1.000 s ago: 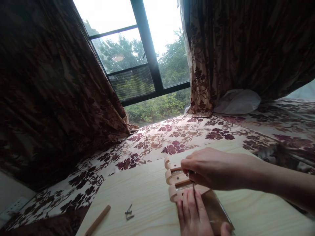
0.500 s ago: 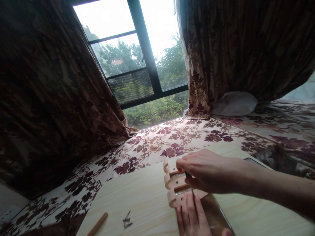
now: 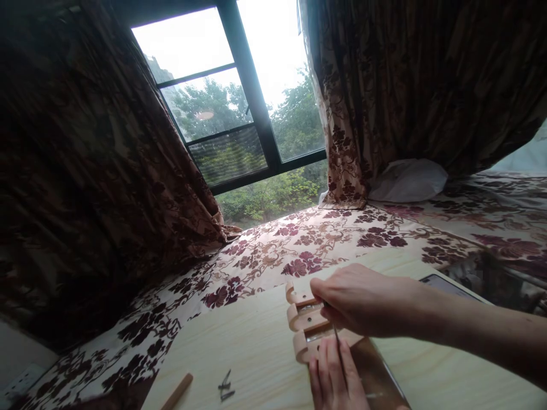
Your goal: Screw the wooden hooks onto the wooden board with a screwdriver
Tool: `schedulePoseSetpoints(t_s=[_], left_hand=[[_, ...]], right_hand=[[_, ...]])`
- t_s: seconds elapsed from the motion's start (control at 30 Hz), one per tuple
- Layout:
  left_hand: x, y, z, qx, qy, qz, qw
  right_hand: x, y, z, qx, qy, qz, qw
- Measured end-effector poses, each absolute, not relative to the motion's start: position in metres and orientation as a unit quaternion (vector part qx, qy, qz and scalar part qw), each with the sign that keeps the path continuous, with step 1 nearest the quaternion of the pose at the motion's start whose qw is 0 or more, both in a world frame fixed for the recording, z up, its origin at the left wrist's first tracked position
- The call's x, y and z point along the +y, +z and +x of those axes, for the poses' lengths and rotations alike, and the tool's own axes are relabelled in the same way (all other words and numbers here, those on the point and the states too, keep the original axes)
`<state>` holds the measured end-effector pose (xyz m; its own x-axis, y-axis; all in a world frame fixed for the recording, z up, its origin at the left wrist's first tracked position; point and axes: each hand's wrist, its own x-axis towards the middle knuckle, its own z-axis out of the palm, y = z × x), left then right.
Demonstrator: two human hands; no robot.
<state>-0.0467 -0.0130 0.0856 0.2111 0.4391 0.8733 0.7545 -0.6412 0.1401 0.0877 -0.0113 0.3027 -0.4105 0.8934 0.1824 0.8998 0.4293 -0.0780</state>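
Lying on the pale board, the wooden piece with three rounded ends is pressed by the outstretched fingers of the left hand. Just above, a thin dark tool is clasped in the curled right hand, its shaft pointed down at the left fingers. Small dark fasteners are seen near a wooden stick.
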Motion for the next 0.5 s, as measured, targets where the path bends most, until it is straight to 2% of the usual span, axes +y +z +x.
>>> schedulePoseSetpoints(t_s=[0.27, 0.5], left_hand=[[-0.014, 0.079, -0.055, -0.401, -0.398, -0.81, 0.155], [-0.002, 0.054, -0.057, -0.403, -0.349, -0.836, 0.126]], right_hand=[[-0.012, 0.293, 0.087, -0.844, -0.009, -0.522, 0.123], [-0.011, 0.279, 0.083, -0.813, -0.033, -0.56, 0.158]])
